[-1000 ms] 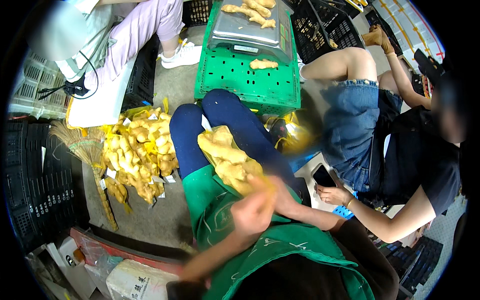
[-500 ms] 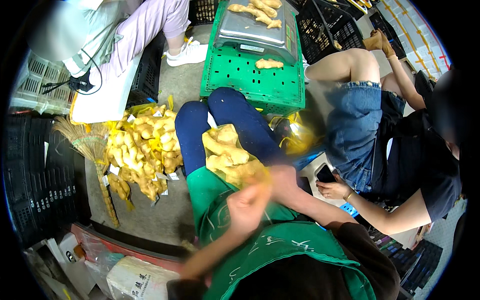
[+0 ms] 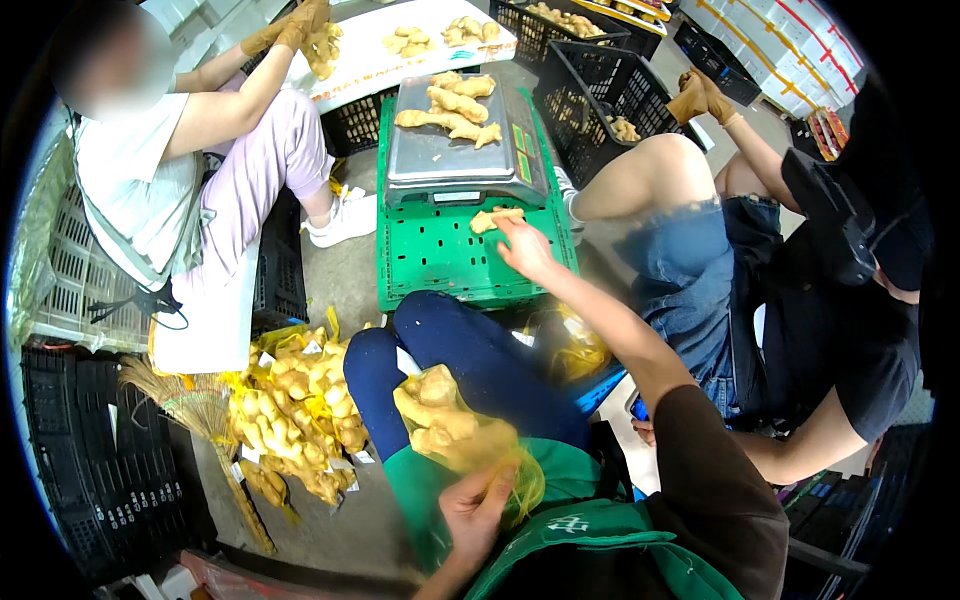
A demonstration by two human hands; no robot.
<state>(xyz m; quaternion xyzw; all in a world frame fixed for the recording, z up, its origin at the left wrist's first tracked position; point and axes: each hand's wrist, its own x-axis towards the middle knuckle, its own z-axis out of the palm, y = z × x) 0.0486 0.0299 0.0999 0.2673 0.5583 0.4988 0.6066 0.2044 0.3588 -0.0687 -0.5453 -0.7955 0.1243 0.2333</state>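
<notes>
My left hand (image 3: pixel 475 512) is closed on the gathered neck of a yellow mesh bag (image 3: pixel 522 490), which rests across my lap. Pieces of ginger (image 3: pixel 438 412) show through the netting. Stretched forward over the green crate (image 3: pixel 430 262), my right hand (image 3: pixel 527 250) has its fingers on the end of a loose ginger root (image 3: pixel 494 219). The fingers' undersides are hidden. Just beyond it, a weighing scale (image 3: pixel 440 170) stands on the crate and carries several ginger roots (image 3: pixel 455 108).
Filled bags of ginger (image 3: pixel 295 420) lie on the floor at left, beside a straw broom (image 3: pixel 190 405). Black crates (image 3: pixel 605 105) stand behind the scale. One person (image 3: pixel 250 170) sits at left with gloved hands at ginger; another person (image 3: pixel 690 270) sits close at right.
My right hand has left the bag and reached forward to the loose ginger root on the crate. My left hand keeps the bag's neck. The view has tilted upward.
</notes>
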